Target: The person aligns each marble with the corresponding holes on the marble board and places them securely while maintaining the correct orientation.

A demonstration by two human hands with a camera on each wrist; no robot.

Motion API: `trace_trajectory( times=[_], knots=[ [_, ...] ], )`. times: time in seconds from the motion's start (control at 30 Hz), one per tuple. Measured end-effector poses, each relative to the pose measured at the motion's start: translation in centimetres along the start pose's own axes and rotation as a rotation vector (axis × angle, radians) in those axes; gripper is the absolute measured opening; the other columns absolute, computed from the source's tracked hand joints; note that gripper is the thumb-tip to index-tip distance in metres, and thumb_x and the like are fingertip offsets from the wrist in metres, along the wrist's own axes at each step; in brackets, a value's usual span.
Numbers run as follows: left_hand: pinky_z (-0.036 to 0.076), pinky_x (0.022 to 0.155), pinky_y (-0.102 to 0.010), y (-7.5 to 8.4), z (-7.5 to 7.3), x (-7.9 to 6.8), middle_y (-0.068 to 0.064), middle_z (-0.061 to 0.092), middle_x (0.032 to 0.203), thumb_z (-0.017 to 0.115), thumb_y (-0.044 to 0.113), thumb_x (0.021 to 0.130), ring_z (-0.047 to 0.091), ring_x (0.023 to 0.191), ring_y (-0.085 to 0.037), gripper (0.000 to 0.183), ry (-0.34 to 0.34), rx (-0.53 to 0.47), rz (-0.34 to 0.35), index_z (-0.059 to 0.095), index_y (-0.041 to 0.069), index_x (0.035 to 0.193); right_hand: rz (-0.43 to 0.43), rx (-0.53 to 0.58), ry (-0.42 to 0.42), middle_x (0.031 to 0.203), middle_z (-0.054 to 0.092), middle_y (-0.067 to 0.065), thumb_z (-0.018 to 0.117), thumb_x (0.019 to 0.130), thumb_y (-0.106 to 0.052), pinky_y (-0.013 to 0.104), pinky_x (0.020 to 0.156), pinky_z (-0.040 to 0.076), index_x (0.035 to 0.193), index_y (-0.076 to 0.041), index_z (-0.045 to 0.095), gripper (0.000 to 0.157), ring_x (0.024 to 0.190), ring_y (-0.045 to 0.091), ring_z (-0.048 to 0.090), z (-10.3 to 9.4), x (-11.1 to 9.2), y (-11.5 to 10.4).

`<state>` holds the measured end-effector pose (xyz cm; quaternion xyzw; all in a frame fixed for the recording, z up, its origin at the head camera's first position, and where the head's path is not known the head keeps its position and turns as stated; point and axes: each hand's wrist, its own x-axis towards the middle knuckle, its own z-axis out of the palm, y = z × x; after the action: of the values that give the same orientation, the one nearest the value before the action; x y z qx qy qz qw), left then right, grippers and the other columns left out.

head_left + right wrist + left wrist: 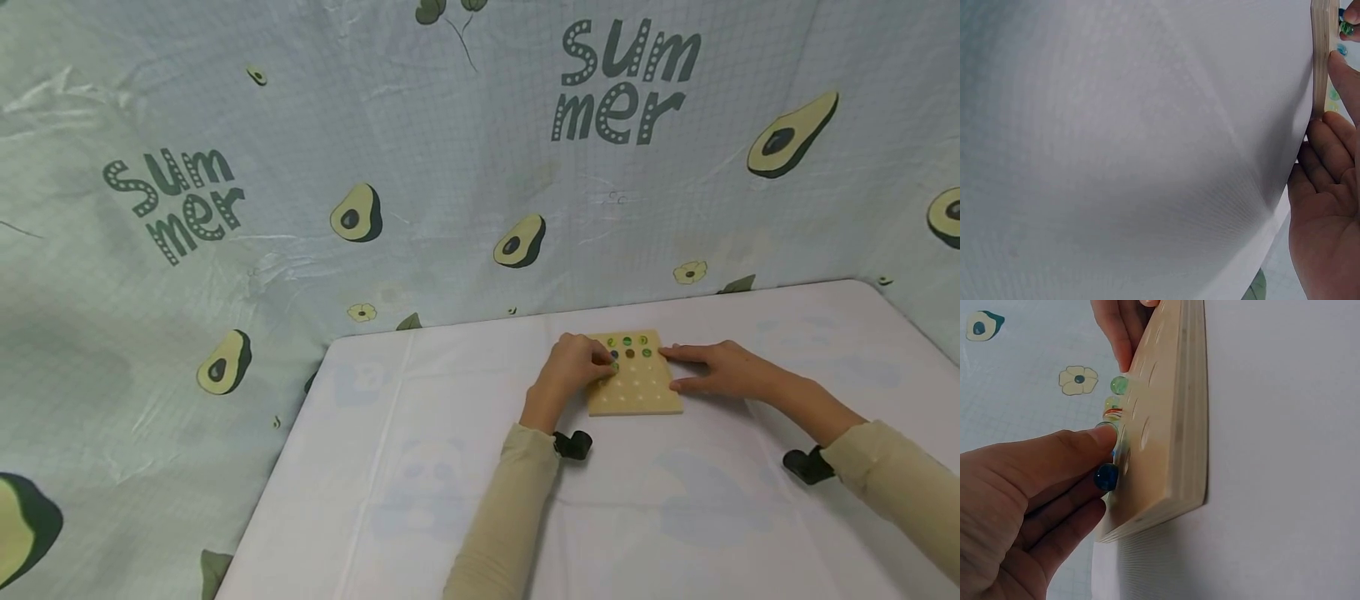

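A square wooden board (637, 402) with rows of shallow hollows lies on the table, with several glass marbles (627, 341) in its far two rows. My left hand (573, 365) reaches over the board's left side and pinches a green marble (1346, 27) between thumb and fingertips, close to the surface. Beside those fingers sits a dark blue marble (1106, 477). At the board's right edge, my right hand (723, 369) touches the side with fingers and thumb extended. The left wrist view shows a clear green marble (1119, 385) near the right hand's fingertips.
A white cloth (420, 467) with faint prints covers the table. Behind it hangs a pale curtain (435, 150) with avocado prints. Dark wrist cameras (573, 445) are worn on both forearms.
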<state>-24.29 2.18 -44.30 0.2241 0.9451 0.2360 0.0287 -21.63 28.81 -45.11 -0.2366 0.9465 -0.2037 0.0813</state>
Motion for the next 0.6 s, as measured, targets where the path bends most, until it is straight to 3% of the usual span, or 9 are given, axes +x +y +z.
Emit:
trace_trajectory(
  times=[0.37, 0.6],
  knots=[
    [0.049, 0.077, -0.011, 0.0, 0.56, -0.26, 0.008, 0.078, 0.095, 0.082, 0.027, 0.088, 0.068, 0.09, -0.002, 0.015, 0.045, 0.061, 0.038, 0.083, 0.015, 0.098, 0.014, 0.018, -0.011, 0.148, 0.048, 0.025, 0.071, 0.092, -0.053, 0.066, 0.104, 0.041, 0.148, -0.008, 0.053, 0.074, 0.135, 0.051, 0.044, 0.41, 0.08, 0.03],
    [0.048, 0.073, -0.011, 0.23, 0.78, -0.26, 0.009, 0.077, 0.095, 0.082, 0.028, 0.087, 0.067, 0.087, 0.0, 0.016, 0.05, 0.071, 0.016, 0.083, 0.017, 0.099, 0.021, 0.007, -0.014, 0.149, 0.048, 0.025, 0.071, 0.091, -0.055, 0.065, 0.104, 0.041, 0.148, -0.008, 0.053, 0.076, 0.135, 0.051, 0.044, 0.12, 0.07, -0.11]
  ],
)
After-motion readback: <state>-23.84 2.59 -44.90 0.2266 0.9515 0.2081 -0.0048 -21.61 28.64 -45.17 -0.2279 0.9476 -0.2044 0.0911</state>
